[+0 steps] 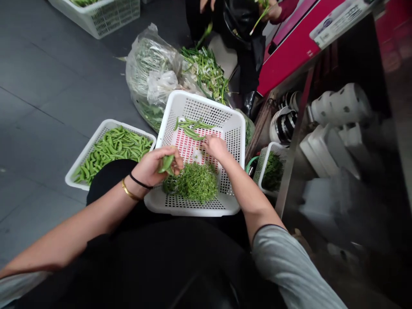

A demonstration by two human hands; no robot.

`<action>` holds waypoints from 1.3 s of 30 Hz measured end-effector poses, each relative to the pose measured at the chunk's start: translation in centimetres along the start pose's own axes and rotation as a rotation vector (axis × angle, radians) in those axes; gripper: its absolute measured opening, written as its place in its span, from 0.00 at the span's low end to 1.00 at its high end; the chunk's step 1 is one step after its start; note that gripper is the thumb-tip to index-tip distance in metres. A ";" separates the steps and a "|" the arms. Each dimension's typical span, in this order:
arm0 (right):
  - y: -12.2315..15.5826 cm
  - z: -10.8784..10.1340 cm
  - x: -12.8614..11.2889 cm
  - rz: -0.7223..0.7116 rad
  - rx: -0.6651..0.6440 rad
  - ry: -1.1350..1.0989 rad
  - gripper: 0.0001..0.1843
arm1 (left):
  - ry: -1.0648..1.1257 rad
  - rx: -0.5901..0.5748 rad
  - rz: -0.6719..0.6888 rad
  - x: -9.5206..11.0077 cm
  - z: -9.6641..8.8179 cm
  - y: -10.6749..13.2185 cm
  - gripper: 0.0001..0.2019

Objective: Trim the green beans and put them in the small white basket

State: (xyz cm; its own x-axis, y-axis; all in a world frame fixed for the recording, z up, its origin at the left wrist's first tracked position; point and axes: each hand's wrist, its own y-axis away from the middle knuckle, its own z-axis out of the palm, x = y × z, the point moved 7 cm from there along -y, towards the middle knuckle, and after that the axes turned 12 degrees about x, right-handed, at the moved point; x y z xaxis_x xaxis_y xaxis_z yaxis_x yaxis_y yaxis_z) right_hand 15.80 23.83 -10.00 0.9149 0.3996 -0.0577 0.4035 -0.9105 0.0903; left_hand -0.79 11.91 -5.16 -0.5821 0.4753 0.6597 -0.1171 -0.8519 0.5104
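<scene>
My left hand (157, 165) is closed around a few green pea pods (166, 163), held over the near left corner of a white perforated basket (236, 128) on my lap. My right hand (214, 146) reaches into the basket's middle, fingers curled down toward the loose pods (191, 128) at its far side; whether it grips one is hidden. A heap of thin green trimmings (195, 182) lies in the basket's near part. To the left, a second white basket (75, 167) on the floor holds several pea pods (112, 148).
A clear plastic bag of greens (151, 77) and a pile of green stalks (207, 71) lie beyond the basket. Another person's hands (273, 10) work greens at the top. A small basket of greens (272, 169), bowls (285, 122) and a red cabinet (289, 47) stand right.
</scene>
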 end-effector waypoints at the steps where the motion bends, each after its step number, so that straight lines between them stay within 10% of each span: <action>1: -1.3 1.0 -0.1 0.009 -0.021 0.056 0.19 | 0.024 -0.029 -0.064 -0.8 0.3 0.0 0.05; 6: -1.7 2.9 -1.3 -0.087 -0.039 0.070 0.16 | 0.099 -0.029 -0.190 -3.1 0.6 0.3 0.05; 13: 9.4 -5.2 -6.3 -0.438 0.344 -0.427 0.14 | -0.032 0.057 -0.328 -6.6 0.7 0.1 0.13; 19: 14.2 -8.3 -7.5 -0.425 0.460 -0.529 0.13 | 0.062 0.092 -0.056 -4.6 1.3 1.5 0.13; 24: 15.1 -9.5 -7.8 -0.418 0.405 -0.456 0.15 | -0.056 0.149 0.105 -2.9 1.9 3.2 0.14; 30: 17.0 -8.6 -9.8 -0.610 -0.002 -0.648 0.20 | -0.349 0.031 0.139 -3.2 3.1 4.1 0.13; 35: 16.8 -10.0 -8.2 -0.368 0.363 -0.500 0.12 | -0.222 0.177 0.201 -2.7 2.2 4.0 0.14; 39: 17.0 -10.2 -8.5 -0.437 0.466 -0.399 0.12 | -0.179 0.174 0.174 -3.1 2.3 4.0 0.15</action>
State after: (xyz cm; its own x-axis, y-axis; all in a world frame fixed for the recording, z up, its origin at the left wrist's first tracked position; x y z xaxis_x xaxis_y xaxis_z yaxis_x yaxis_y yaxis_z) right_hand 15.09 6.01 2.14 0.5619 0.7470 -0.3555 0.5986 -0.6637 -0.4485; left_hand 2.41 7.60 -3.86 -0.4288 0.3702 0.8241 0.1203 -0.8807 0.4582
